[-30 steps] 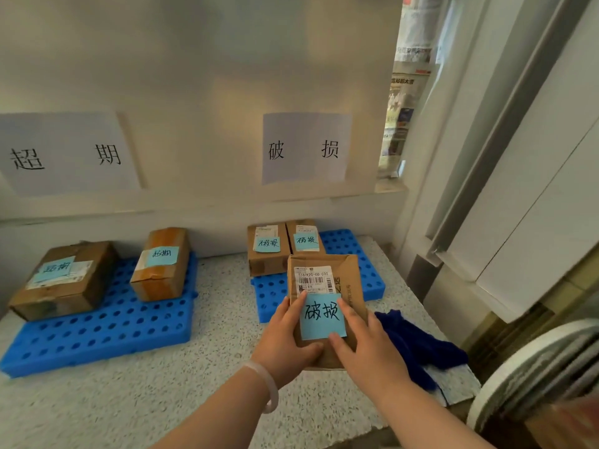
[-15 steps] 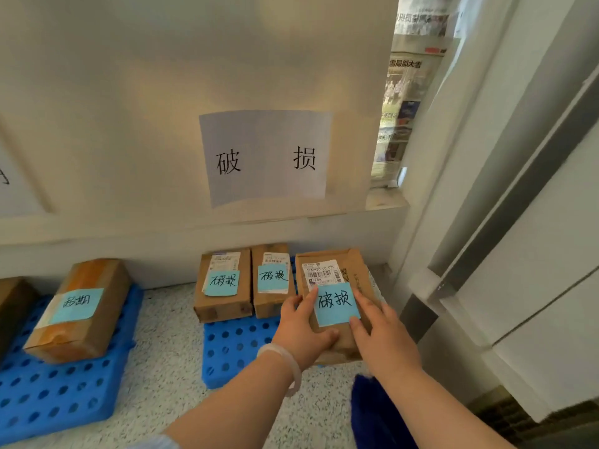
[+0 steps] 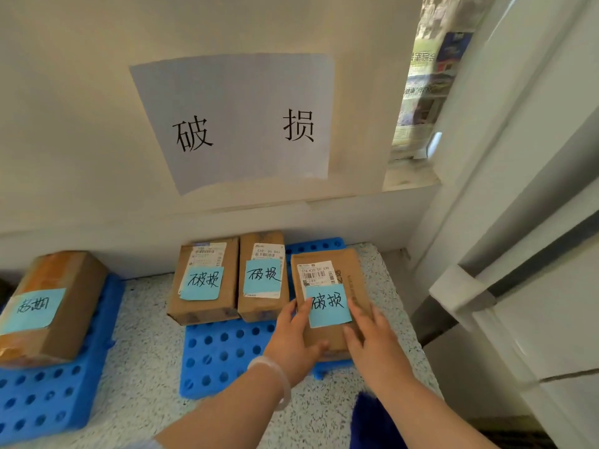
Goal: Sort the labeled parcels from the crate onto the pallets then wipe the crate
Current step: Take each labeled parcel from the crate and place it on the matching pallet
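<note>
My left hand [image 3: 291, 338] and right hand [image 3: 372, 343] grip the near end of the flat brown cardboard parcel [image 3: 351, 273] with a blue note. It is at lower centre of the frame, over the blue perforated plastic pallet [image 3: 220, 354].

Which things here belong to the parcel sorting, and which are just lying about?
In the job: brown cardboard parcel with blue note, in left hand and right hand; two labelled brown parcels beside it; right blue perforated plastic pallet; left blue pallet with taped parcel; white wall sign; dark blue cloth.
Lying about: newspapers at the window.
</note>
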Demonstrator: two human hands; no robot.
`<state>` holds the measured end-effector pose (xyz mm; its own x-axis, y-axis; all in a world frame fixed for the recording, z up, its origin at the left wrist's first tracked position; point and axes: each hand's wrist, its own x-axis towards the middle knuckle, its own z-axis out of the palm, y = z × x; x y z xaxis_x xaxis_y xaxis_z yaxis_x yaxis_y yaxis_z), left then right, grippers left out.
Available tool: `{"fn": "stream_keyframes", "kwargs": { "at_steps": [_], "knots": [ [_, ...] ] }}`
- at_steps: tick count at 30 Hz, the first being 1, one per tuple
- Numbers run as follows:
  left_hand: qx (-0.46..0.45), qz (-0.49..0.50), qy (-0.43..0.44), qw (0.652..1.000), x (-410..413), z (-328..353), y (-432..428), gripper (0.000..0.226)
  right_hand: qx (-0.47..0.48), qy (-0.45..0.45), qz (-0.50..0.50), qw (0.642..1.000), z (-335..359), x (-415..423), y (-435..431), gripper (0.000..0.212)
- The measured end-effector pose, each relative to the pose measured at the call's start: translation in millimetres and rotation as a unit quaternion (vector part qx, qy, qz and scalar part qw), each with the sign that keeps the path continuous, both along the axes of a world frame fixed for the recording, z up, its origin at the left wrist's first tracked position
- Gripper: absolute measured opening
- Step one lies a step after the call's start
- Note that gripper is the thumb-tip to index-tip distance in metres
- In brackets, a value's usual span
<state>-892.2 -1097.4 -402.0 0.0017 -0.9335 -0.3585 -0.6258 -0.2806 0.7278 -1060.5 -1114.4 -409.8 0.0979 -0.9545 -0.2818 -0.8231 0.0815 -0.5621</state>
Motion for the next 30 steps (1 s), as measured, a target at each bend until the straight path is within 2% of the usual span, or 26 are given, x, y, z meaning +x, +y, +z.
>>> {"fn": "stream_keyframes", "kwargs": {
  "at_steps": [5,9,12,15,17,24,30],
  "knots": [
    [-0.051,-0.015,-0.051,0.997,6,-5,12,0.077,-0.028,0.005,0.007,1.0,-4,1,5,0.057],
    [-0.16,-0.106,-0.187,0.964,4,-18,44,0.069,-0.115,0.058,0.041,0.991,-13,-1,26,0.062],
    [-0.147,-0.178,-0.244,0.942,1,-26,57,0.068,-0.159,0.088,0.091,0.979,-23,-3,40,0.07],
    [-0.153,-0.193,-0.29,0.925,3,-28,52,0.065,-0.159,0.128,0.138,0.969,-29,-2,40,0.097],
    [-0.126,-0.197,-0.308,0.922,6,-21,42,0.064,-0.155,0.152,0.153,0.964,-31,-2,29,0.109],
    [-0.104,-0.188,-0.33,0.919,15,-12,-4,0.073,-0.101,0.196,0.205,0.954,-13,10,-26,0.099],
    [-0.095,-0.201,-0.341,0.913,27,-16,-25,0.073,-0.095,0.2,0.213,0.952,-14,23,-44,0.102]
  ]
}}
